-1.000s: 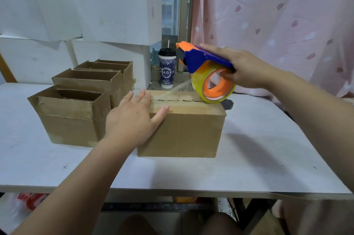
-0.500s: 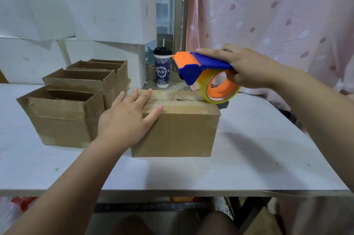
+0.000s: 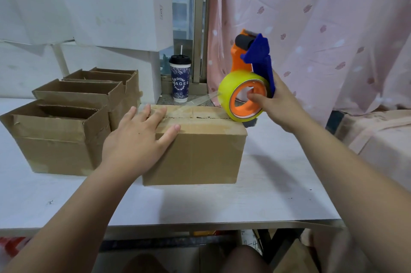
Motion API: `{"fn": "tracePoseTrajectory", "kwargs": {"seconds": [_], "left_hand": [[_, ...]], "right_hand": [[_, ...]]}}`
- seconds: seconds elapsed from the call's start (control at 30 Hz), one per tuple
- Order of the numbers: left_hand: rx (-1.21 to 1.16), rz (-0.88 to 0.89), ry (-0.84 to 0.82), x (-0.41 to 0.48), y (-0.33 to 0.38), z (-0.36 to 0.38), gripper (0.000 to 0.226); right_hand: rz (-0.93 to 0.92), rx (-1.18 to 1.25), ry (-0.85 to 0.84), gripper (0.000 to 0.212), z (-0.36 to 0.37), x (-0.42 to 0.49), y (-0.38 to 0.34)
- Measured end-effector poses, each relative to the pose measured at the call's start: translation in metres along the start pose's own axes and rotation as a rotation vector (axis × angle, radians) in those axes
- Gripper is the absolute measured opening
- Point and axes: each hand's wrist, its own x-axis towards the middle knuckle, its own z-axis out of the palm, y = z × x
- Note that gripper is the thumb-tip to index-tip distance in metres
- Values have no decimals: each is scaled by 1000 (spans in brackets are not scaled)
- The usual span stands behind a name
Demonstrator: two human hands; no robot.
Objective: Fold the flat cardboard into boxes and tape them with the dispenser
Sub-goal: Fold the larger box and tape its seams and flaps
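The near edge of the table [image 3: 266,201] lay closest, and on it, about the middle, stood the closed box [image 3: 200,154] that was being taped. The left hand [image 3: 138,137] lay flat on the left part of its top, fingers straight and spread, the thumb near the front edge, pressing the flaps down. Just past the fingertips ran the seam [image 3: 200,117] between the two top flaps, with a thin dark gap showing along its right half. At the seam's right end the right hand [image 3: 280,103] gripped the tape dispenser [image 3: 251,77], thumb hooked into the orange core, fingers behind the blue handle, head tipped up. Whether the roll touched the box corner I could not tell. A clear strip of tape [image 3: 205,99] stretched from the roll leftward toward the box's far top edge. To do this well, I judged, the strip should be drawn taut and centred on the seam, the palm holding both flaps level, and the tape carried over the end wall before cutting. Further left stood three open boxes [image 3: 55,146], and behind them a lidded cup [image 3: 180,81].
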Motion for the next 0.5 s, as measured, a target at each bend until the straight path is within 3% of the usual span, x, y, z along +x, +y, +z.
{"fn": "tracePoseTrajectory", "kwargs": {"seconds": [0.23,0.4,0.5], "left_hand": [[-10,-17,-11,-1,2,-1,91],[9,-12,-13,0,1,-2,91],[10,10,-21,1,-1,-1,92]], "right_hand": [[74,259,75,59,13,-12,17],[32,129,60,52,2,-9,16],[-25,-56,11,65,-18,-10,10]]}}
